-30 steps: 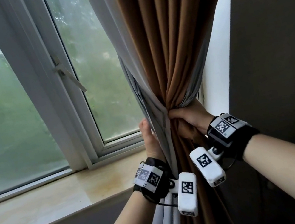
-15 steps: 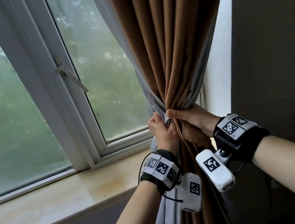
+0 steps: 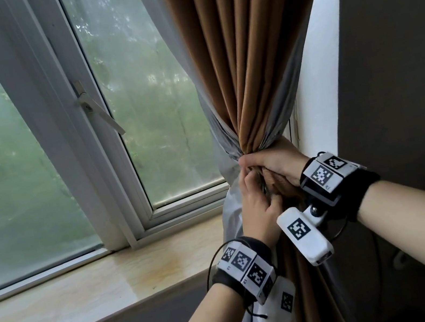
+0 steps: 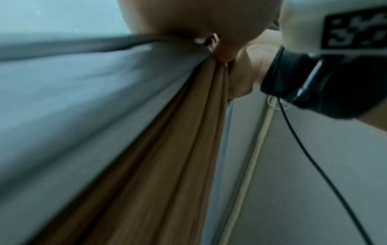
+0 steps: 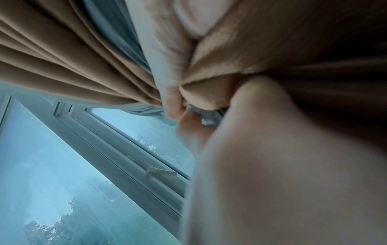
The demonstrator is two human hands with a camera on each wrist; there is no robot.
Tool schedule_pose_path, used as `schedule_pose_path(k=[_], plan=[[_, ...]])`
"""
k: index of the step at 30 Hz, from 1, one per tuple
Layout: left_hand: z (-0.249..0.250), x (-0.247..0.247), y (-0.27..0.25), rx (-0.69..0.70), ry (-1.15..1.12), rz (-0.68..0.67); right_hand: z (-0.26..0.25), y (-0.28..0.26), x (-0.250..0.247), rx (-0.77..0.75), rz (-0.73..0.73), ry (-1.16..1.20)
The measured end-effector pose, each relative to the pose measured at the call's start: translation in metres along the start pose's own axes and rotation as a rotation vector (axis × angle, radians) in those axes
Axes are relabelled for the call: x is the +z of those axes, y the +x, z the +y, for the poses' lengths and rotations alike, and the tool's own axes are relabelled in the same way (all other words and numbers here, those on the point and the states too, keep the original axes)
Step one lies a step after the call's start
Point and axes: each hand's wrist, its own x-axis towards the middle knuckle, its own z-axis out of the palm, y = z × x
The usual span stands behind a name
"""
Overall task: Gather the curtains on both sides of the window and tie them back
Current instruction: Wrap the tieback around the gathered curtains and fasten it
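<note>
Right hand point(image 3: 271, 163) grips gathered curtain point(image 3: 241, 70); left hand's point(image 3: 259, 209) fingertips hidden.

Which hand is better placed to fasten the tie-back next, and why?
Left. The right hand grips the gathered brown curtain and probably must keep it bunched; the left hand sits just below, fingers at a small metal piece.

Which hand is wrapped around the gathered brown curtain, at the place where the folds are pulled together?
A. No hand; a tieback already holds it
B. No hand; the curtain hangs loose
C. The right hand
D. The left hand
C: in the head view the right hand has its fingers curled around the gathered brown pleated fabric curtain, while the left hand works just below that grip.
</note>
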Motion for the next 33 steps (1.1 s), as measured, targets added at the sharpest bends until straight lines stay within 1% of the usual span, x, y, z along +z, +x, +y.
schedule_pose_path(k=[3,5,8,9,10,11,12,14,15,16,18,19,21,22,25,29,30,32,33], plan=[[0.001,-0.006,0.0,-0.008,0.024,-0.084,0.0,-0.001,0.004,-0.013,0.132,-0.054],[0.001,-0.01,0.0,-0.02,0.018,-0.122,0.003,0.001,0.005,-0.012,0.186,-0.047],[-0.007,-0.026,0.002,-0.029,0.037,-0.23,0.005,0.001,0.006,-0.009,0.192,-0.059],[-0.009,-0.037,0.007,-0.029,0.016,-0.293,0.006,0.003,0.005,-0.01,0.198,-0.064],[-0.008,-0.049,0.013,-0.04,-0.054,-0.326,0.005,0.0,0.005,-0.004,0.203,-0.06],[-0.007,-0.061,0.023,-0.062,-0.154,-0.307,0.004,-0.002,0.005,0.001,0.206,-0.065],[-0.004,-0.072,0.034,-0.093,-0.228,-0.227,0.003,-0.005,0.006,0.0,0.198,-0.065],[-0.005,-0.088,0.062,-0.188,-0.287,0.029,0.001,-0.009,0.006,0.0,0.182,-0.081],[-0.008,-0.092,0.076,-0.255,-0.345,0.112,0.001,-0.011,0.005,0.002,0.178,-0.088],[-0.012,-0.094,0.088,-0.335,-0.44,0.136,0.0,-0.013,0.004,0.007,0.176,-0.09],[-0.025,-0.092,0.103,-0.482,-0.645,0.072,0.0,-0.014,-0.002,0.011,0.16,-0.09],[-0.031,-0.089,0.107,-0.517,-0.709,0.009,0.0,-0.014,-0.005,0.011,0.152,-0.087],[-0.032,-0.078,0.106,-0.524,-0.752,-0.117,0.001,-0.014,-0.013,0.008,0.124,-0.084],[-0.029,-0.073,0.103,-0.513,-0.75,-0.154,0.0,-0.014,-0.015,0.005,0.111,-0.085],[-0.019,-0.066,0.097,-0.514,-0.754,-0.204,0.0,-0.013,-0.02,-0.004,0.115,-0.072],[-0.012,-0.068,0.091,-0.501,-0.692,-0.365,-0.001,-0.011,-0.022,-0.031,0.134,-0.042],[-0.011,-0.067,0.09,-0.508,-0.701,-0.371,-0.001,-0.011,-0.023,-0.036,0.132,-0.037],[-0.018,-0.064,0.088,-0.532,-0.736,-0.326,0.0,-0.013,-0.025,-0.041,0.128,-0.035],[-0.019,-0.063,0.087,-0.592,-0.774,-0.284,0.0,-0.015,-0.026,-0.04,0.129,-0.037]])
